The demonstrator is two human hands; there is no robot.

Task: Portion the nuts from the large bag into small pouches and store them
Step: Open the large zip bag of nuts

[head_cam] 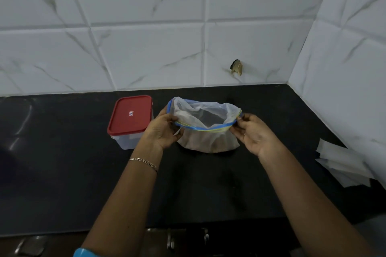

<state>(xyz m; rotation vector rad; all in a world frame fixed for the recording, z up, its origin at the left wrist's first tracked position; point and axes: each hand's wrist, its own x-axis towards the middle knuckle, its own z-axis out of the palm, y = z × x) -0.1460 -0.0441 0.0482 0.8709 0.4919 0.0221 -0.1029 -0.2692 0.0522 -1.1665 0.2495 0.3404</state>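
Between left grip (165,129) and right grip (252,133) — both pinching its zip rim (205,130), the surest hold — the large bag (208,142) looks limp, slippery.

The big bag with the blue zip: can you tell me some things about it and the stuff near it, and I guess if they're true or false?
1. The big bag is open at the top. True.
2. Only one hand holds the bag. False: the left hand and the right hand each hold one end of its rim.
3. The box has its red lid on. True.
4. The box stands to the right of the bag. False: it stands to the bag's left.
5. The pouches lie inside the box. False: they lie in a pile on the counter, far right, by the wall.
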